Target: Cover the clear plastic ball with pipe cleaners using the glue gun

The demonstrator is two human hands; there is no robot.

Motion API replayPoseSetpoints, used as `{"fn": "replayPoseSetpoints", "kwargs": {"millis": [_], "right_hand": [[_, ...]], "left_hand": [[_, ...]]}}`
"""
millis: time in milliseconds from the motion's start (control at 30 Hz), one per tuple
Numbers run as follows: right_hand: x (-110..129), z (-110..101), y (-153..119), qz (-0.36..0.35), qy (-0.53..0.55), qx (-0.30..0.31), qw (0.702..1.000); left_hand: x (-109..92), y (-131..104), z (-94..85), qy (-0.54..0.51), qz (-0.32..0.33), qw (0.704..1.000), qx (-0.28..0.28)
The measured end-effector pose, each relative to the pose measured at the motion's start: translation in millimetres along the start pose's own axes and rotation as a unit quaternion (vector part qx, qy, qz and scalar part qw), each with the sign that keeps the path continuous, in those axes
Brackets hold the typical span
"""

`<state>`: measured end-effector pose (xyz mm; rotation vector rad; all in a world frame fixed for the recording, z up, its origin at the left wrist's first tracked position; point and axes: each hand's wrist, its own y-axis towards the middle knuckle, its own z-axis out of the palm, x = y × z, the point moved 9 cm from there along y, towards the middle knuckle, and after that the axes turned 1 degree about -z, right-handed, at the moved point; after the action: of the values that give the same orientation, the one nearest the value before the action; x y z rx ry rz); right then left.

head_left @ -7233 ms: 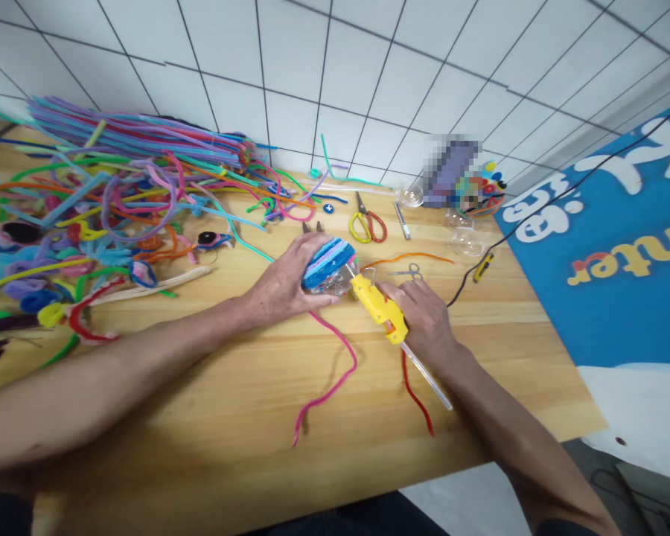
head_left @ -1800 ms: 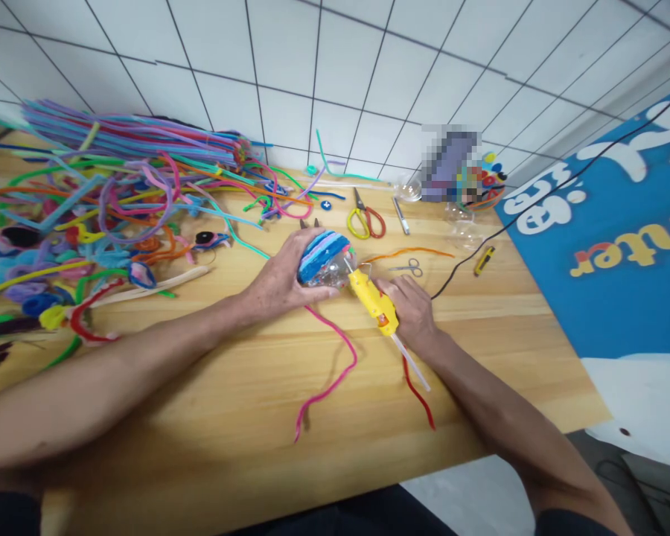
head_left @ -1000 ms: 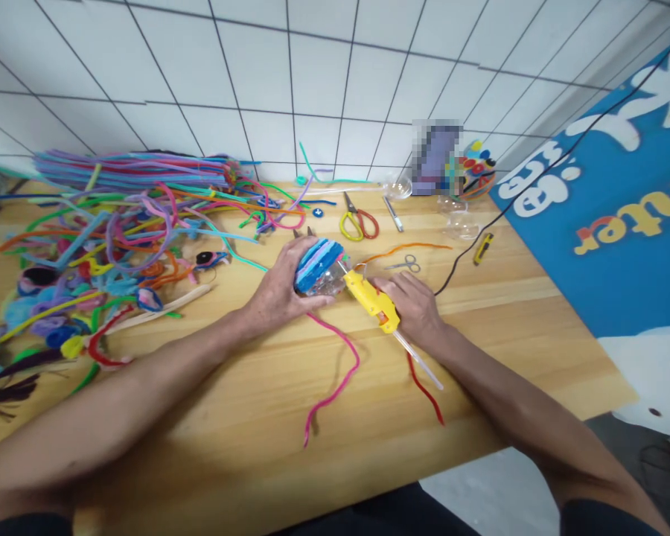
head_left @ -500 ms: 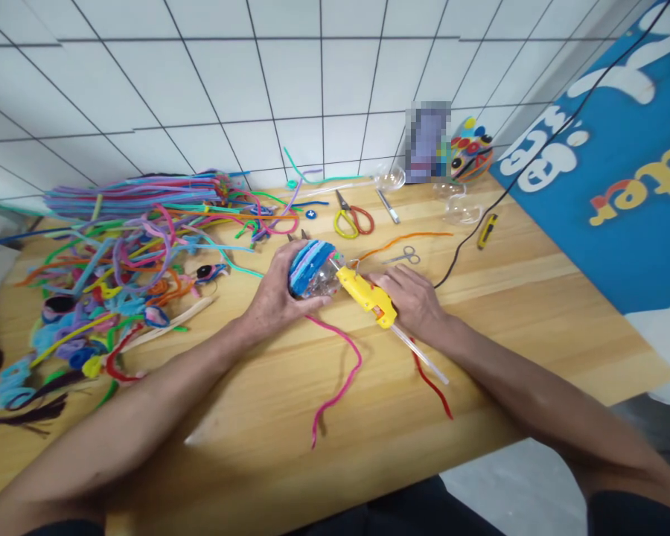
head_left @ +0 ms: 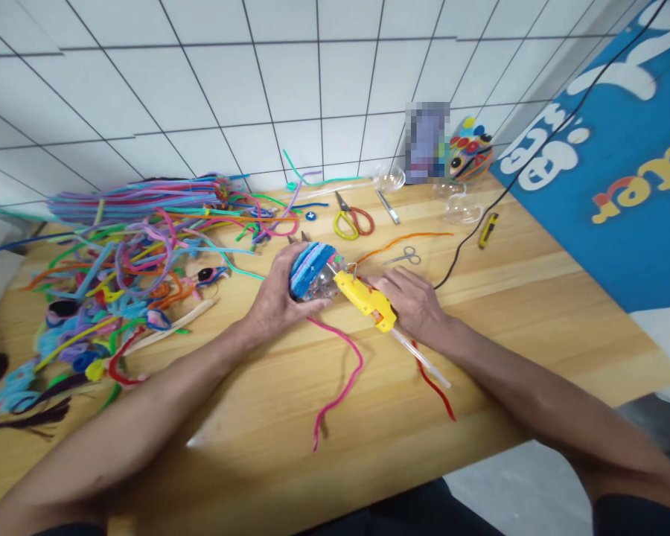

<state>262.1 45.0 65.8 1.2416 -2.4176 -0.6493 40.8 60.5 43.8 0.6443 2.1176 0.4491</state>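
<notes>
Over the table (head_left: 246,424), the ball (head_left: 313,274) is clasped by the left hand (head_left: 278,292), while the glue gun (head_left: 365,298), gripped in the right hand (head_left: 413,298), has been shifted towards the blue stripes (head_left: 311,264), suggesting gluing there.

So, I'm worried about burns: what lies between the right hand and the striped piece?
The head view shows the yellow glue gun, held by the right hand, pointing at the striped piece.

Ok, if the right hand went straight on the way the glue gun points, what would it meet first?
Most likely the blue-striped ball in the left hand. The nozzle of the yellow glue gun in the right hand overlaps it in view; contact is unclear.
</notes>
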Motion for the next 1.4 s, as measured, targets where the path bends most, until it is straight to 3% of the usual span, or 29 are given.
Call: {"fn": "replayPoseSetpoints", "kwargs": {"millis": [533, 1033, 1400], "right_hand": [[6.4, -8.6, -3.2, -0.031, 0.003, -0.025, 0.999], [2.4, -4.6, -4.0, -0.018, 0.025, -0.014, 0.999], [-0.3, -2.1, -4.8, -0.012, 0.035, -0.01, 0.999]], "left_hand": [[1.9, 0.0, -1.0, -0.014, 0.008, 1.0, -0.012], [-2.5, 0.3, -1.1, -0.012, 0.018, 1.0, -0.003], [5.0, -0.1, 0.2, -0.034, -0.018, 0.999, 0.002]]}}
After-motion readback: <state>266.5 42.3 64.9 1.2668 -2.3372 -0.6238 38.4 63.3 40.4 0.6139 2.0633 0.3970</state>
